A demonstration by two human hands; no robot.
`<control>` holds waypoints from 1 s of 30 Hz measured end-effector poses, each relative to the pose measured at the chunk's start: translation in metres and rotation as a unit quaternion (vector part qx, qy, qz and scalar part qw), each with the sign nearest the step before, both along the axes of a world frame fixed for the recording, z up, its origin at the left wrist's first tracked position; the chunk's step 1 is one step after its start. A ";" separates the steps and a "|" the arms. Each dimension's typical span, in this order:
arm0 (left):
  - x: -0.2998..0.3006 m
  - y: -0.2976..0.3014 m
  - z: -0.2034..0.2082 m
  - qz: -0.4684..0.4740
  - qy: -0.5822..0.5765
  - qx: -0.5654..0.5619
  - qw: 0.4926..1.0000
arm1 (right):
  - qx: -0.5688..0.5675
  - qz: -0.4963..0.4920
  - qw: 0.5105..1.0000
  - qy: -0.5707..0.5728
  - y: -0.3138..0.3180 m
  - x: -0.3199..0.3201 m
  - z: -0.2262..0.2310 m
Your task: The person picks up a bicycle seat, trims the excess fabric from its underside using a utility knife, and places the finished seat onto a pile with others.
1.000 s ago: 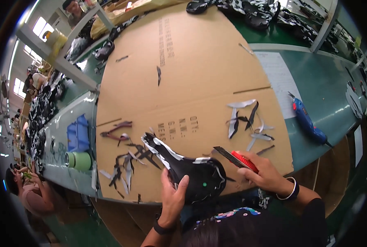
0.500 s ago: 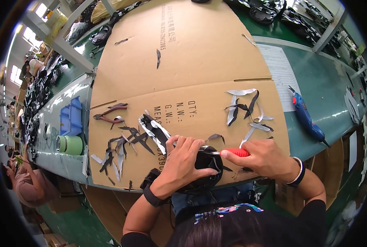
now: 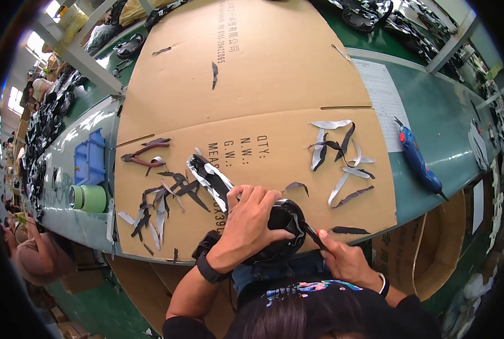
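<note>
My left hand [image 3: 252,217] is closed round a black shoe-like piece [image 3: 289,217] with white edging, held at the table's front edge. Its narrow black-and-white end [image 3: 209,178] points away to the upper left. At its right side my right hand [image 3: 342,257] is closed, thumb uppermost. Only a speck of red [image 3: 318,232] shows of the red-handled tool in its grip. A thin dark length [image 3: 313,234] runs between the piece and my fingers; whether it is the tool's shaft or a strip I cannot tell.
Cut black and white strips lie on the cardboard [image 3: 178,113], in a left heap [image 3: 161,206] and a right one [image 3: 342,152]. Dark-red-handled cutters [image 3: 146,153], a green container [image 3: 89,198] and a blue bin [image 3: 91,159] are at left. A blue power tool [image 3: 417,161] and paper [image 3: 376,101] lie right.
My right hand has come down and toward me, hiding most of the red handle. A dark strip now shows on the cardboard's right front. My left hand keeps its hold on the black piece.
</note>
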State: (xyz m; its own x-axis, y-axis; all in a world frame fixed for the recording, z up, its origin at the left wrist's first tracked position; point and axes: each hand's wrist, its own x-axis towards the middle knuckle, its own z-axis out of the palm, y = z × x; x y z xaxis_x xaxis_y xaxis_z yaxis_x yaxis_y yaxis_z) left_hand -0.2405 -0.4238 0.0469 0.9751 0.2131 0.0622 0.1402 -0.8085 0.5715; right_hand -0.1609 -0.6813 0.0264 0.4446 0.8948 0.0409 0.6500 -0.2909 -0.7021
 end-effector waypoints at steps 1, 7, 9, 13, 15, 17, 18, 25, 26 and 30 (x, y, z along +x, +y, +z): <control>0.001 -0.001 0.001 -0.001 -0.006 0.000 1.000 | -0.017 -0.018 0.999 0.021 -0.009 -0.007 0.000; -0.003 -0.012 0.008 0.021 -0.002 0.036 0.999 | 0.184 -0.115 0.975 0.051 0.033 0.006 0.016; -0.007 -0.022 0.016 0.048 -0.011 0.073 0.996 | 0.220 -0.113 0.968 0.034 0.073 0.013 0.029; -0.005 -0.030 0.020 0.074 -0.027 0.107 0.991 | 0.169 0.020 0.981 -0.097 0.105 0.029 0.027; -0.008 -0.030 0.018 0.082 -0.004 0.087 0.993 | 0.170 0.018 0.982 -0.084 0.108 0.031 0.026; -0.009 -0.031 0.012 0.085 0.020 0.066 0.994 | 0.126 0.004 0.985 0.122 0.101 0.038 0.027; -0.009 -0.031 0.006 0.101 0.017 0.050 0.993 | 0.125 -0.001 0.984 0.124 0.098 0.042 0.029; -0.007 -0.023 -0.008 0.236 0.001 0.059 0.970 | 0.101 -0.147 0.789 0.589 0.054 0.068 0.035; -0.003 -0.022 -0.009 0.217 0.017 0.066 0.974 | 0.109 -0.150 0.786 0.589 0.059 0.068 0.032; 0.019 -0.028 0.015 0.055 -0.103 0.068 0.991 | 0.114 -0.091 0.879 0.454 0.077 0.058 0.033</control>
